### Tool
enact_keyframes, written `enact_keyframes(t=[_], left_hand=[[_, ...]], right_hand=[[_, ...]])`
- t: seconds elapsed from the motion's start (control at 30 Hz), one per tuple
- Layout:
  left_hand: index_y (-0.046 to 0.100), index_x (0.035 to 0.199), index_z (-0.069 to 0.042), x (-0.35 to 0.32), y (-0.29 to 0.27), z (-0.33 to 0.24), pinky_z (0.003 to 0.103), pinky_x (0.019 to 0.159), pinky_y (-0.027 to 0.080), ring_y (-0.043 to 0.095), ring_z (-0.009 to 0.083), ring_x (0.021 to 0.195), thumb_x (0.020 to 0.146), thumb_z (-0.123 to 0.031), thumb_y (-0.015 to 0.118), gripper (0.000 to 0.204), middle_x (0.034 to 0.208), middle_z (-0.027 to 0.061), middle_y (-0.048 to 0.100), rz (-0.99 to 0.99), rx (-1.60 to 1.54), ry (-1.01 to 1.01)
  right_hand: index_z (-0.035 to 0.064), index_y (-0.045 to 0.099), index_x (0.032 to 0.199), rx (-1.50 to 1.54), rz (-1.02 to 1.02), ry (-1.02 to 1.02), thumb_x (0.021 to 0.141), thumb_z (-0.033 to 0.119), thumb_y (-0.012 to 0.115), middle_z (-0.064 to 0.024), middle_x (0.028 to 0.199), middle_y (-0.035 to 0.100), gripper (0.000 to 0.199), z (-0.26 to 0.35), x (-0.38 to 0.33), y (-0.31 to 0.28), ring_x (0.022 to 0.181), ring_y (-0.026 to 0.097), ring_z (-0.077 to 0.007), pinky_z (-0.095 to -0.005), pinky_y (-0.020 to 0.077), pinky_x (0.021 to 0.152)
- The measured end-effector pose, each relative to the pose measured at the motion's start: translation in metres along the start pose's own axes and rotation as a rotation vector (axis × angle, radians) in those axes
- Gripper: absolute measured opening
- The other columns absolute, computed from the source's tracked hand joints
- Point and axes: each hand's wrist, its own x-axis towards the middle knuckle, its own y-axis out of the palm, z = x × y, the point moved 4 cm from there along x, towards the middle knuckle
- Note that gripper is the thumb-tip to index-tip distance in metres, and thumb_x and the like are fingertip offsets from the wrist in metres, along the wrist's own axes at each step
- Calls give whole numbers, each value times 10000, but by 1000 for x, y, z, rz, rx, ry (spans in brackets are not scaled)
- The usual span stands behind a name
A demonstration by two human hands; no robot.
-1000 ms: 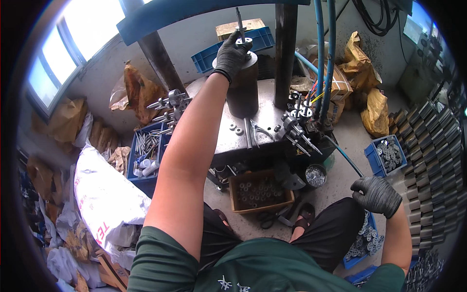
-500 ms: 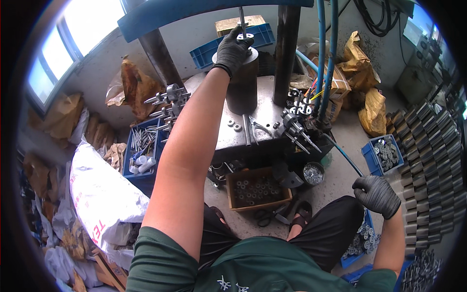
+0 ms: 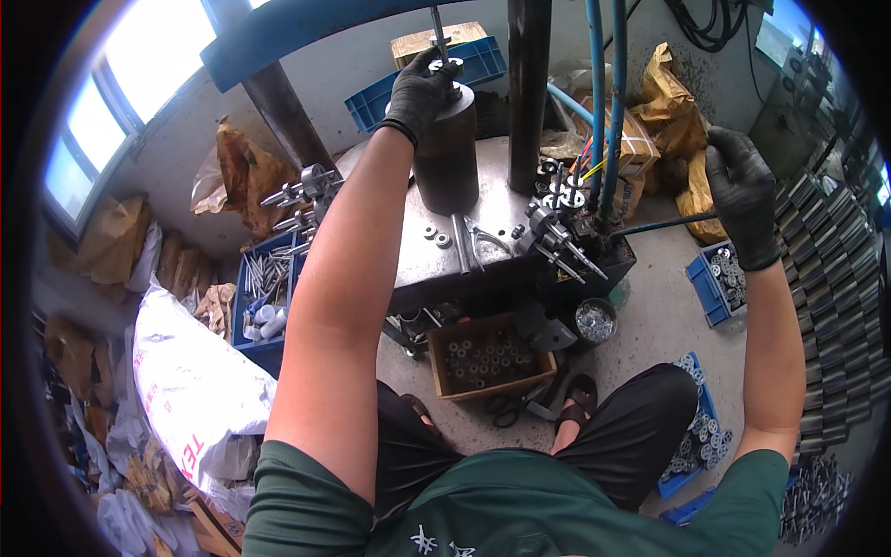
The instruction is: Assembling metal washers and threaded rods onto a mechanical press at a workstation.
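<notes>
I had my left hand stretched out over the dark cylinder standing upright on the press desk, its grip pinched shut on a small ring-shaped part at the top, so the piece sat centred under the thin vertical rod. My right hand had its grip wrapped shut on the end of the dark lever beside the blue hoses, out to the side and well apart from the cylinder.
</notes>
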Motion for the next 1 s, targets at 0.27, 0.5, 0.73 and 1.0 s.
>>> enact_keyframes(t=[0.27, 0.5, 0.73, 1.0], left_hand=[[580, 1402, -66, 1, -2, 5, 252, 601, 573, 669, 111, 660, 920, -199, 789, 542, 942, 95, 752, -47, 72, 51], [583, 1408, -67, -4, -6, -7, 262, 638, 582, 696, 111, 671, 911, -269, 800, 578, 914, 86, 764, -62, 303, 77], [587, 1406, -67, -3, -3, 1, 262, 659, 583, 685, 109, 678, 912, -245, 794, 564, 909, 91, 765, -77, 240, 101], [601, 1400, -86, 0, -5, -3, 266, 654, 582, 692, 122, 686, 898, -221, 806, 558, 880, 94, 752, -83, 443, 104]], right_hand=[[8, 687, 1221, -29, 312, 333, 941, 164, 666, -202, 1075, 737, 321, 7, -12, -1, 966, 737, -297, -355, 571, 854], [6, 728, 1027, -18, 1208, 339, 857, 234, 652, -213, 906, 719, 294, 87, -147, -28, 902, 709, -380, -455, 563, 833], [13, 727, 1010, 23, 1180, 448, 865, 244, 654, -215, 934, 715, 282, 84, -163, -33, 902, 699, -395, -462, 565, 820], [-11, 716, 1099, 132, 972, 535, 864, 188, 660, -228, 991, 719, 313, 73, -146, -38, 917, 715, -377, -433, 572, 842]])
